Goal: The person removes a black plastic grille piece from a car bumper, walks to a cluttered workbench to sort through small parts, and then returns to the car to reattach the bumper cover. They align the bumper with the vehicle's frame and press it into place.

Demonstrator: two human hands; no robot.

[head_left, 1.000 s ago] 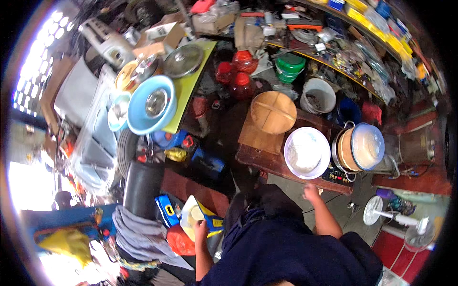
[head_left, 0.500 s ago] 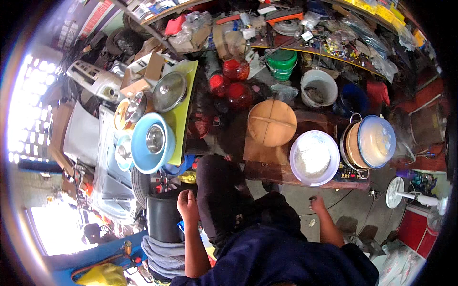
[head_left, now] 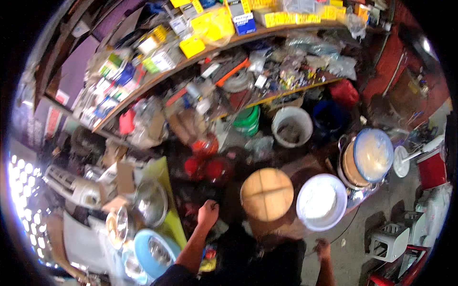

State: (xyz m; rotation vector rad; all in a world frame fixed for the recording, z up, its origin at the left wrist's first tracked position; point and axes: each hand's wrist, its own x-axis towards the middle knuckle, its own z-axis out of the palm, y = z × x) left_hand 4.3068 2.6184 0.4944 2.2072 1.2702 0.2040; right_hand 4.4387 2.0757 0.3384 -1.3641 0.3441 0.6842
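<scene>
My left hand (head_left: 208,213) is raised ahead of my lap, its fingers curled in; whether anything is in them I cannot make out. To its right lies a round wooden lid (head_left: 267,194) with a crossbar, on a low brown table. Beside the lid stands a pale lavender basin (head_left: 343,209) with white powder (head_left: 318,201) in it. My right hand (head_left: 322,249) hangs just below the basin, apart from it, its fingers smeared by motion. A pot with a blue-rimmed clear lid (head_left: 374,155) stands beyond the basin at the right.
At lower left a blue basin (head_left: 145,243) holds a metal bowl (head_left: 160,251), near a clear round lid (head_left: 150,202) on a yellow-green board (head_left: 160,171). Buckets, a white one (head_left: 292,114) and a green one (head_left: 247,119), stand behind the table. White stools (head_left: 390,242) are at right.
The view has tilted up and turned, bringing the upper shelf into sight. My left hand has moved forward and right, nearer the wooden lid. My right hand stays low below the basin.
</scene>
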